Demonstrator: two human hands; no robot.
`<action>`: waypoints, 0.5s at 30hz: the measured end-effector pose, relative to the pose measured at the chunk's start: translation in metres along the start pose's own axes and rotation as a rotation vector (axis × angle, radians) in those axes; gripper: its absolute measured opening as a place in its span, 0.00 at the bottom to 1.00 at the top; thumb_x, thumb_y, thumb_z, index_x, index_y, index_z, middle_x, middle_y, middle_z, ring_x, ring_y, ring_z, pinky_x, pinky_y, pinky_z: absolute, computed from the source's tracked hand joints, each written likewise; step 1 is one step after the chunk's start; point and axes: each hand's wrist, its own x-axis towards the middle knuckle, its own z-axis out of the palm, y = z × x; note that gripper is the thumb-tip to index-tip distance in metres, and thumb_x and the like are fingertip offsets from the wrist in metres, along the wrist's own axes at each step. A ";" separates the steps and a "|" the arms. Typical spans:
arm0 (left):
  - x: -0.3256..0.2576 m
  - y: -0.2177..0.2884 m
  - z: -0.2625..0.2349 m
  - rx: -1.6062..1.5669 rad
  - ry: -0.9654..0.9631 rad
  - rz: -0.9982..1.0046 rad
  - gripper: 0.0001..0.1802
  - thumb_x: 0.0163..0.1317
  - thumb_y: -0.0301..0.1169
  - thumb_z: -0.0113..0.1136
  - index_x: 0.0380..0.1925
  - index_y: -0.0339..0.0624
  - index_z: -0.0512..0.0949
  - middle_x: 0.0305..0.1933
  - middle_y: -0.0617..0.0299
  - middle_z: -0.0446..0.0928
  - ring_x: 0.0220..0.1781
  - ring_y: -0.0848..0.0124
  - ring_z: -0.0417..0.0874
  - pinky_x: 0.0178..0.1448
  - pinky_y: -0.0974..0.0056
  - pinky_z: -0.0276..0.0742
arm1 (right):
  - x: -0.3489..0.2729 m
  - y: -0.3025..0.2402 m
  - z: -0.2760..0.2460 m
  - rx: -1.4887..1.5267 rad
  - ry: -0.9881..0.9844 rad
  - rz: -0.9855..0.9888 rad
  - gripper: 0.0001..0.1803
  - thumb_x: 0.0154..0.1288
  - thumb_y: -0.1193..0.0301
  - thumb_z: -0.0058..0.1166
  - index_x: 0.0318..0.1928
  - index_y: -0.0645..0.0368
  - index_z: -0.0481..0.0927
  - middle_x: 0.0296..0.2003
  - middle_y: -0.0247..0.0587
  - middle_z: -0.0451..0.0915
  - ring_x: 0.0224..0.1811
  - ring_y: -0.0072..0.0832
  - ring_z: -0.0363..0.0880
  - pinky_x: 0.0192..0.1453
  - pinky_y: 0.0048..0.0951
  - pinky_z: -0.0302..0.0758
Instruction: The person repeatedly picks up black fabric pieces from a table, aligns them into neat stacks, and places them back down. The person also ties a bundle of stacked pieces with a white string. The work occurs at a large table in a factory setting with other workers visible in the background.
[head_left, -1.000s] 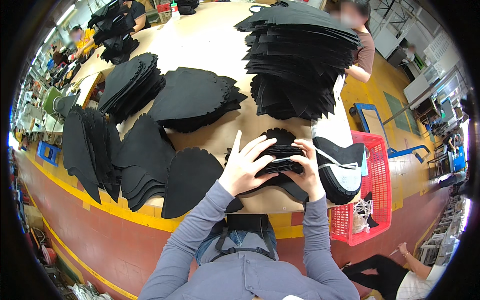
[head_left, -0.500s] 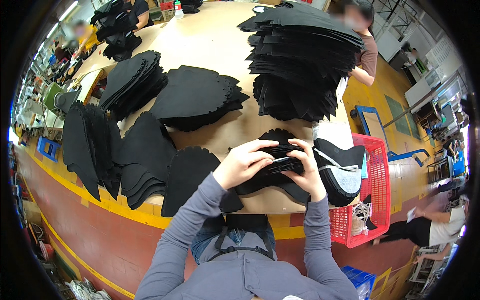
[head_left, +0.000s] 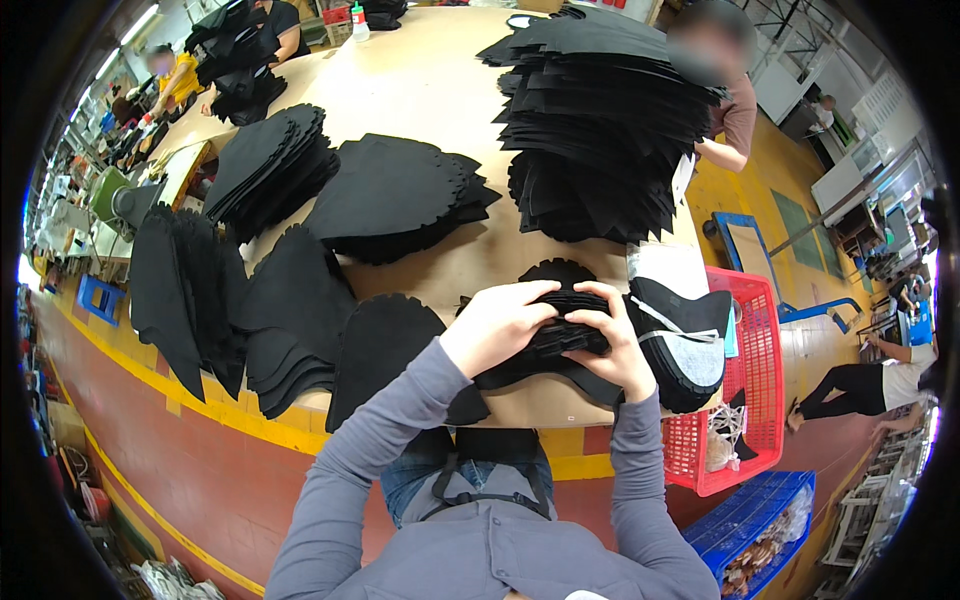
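Note:
Between my hands is a small stack of black scalloped-edge pieces point(head_left: 560, 338), gripped from both sides at the table's near edge. My left hand point(head_left: 500, 325) is closed on its left side, fingers over the top edge. My right hand point(head_left: 612, 345) wraps the right side with fingers curled and thumb beneath. Under and behind the stack lie more black cut pieces point(head_left: 560, 270), partly hidden by my hands. Just left of them is a flat black piece point(head_left: 390, 345). Close to my right hand is a bundle of black pieces with a grey panel and white strip point(head_left: 685, 360).
A tall pile of black pieces point(head_left: 605, 130) stands at the far right, a person point(head_left: 735, 110) behind it. Several lower stacks point(head_left: 290, 310) spread to the left. A red basket point(head_left: 745, 370) adjoins the table's right edge; a blue crate point(head_left: 750, 530) sits below it.
The stack's layers, fanned apart before with a pale gap showing, now sit pressed together. My left hand has shifted slightly right. The blue crate shows more, and a passer-by has moved at the right.

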 end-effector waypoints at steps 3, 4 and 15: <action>-0.001 -0.009 0.008 -0.166 0.034 0.005 0.10 0.56 0.25 0.63 0.38 0.36 0.82 0.55 0.49 0.79 0.49 0.55 0.84 0.53 0.58 0.80 | -0.006 0.011 0.014 0.397 0.202 0.175 0.40 0.36 0.80 0.75 0.56 0.54 0.77 0.62 0.48 0.69 0.63 0.43 0.71 0.67 0.42 0.70; -0.005 -0.013 0.007 -0.245 0.044 -0.003 0.12 0.57 0.25 0.63 0.41 0.36 0.81 0.56 0.49 0.79 0.52 0.55 0.83 0.56 0.59 0.80 | -0.008 0.020 0.016 0.443 0.230 0.257 0.40 0.35 0.81 0.75 0.56 0.56 0.76 0.61 0.47 0.70 0.62 0.40 0.72 0.65 0.39 0.71; -0.046 -0.004 0.031 -0.667 0.344 -0.293 0.44 0.43 0.22 0.77 0.62 0.42 0.66 0.55 0.56 0.73 0.61 0.62 0.74 0.67 0.62 0.68 | -0.034 0.027 0.026 0.318 0.454 0.296 0.33 0.38 0.83 0.73 0.50 0.63 0.76 0.45 0.40 0.80 0.48 0.29 0.79 0.56 0.27 0.74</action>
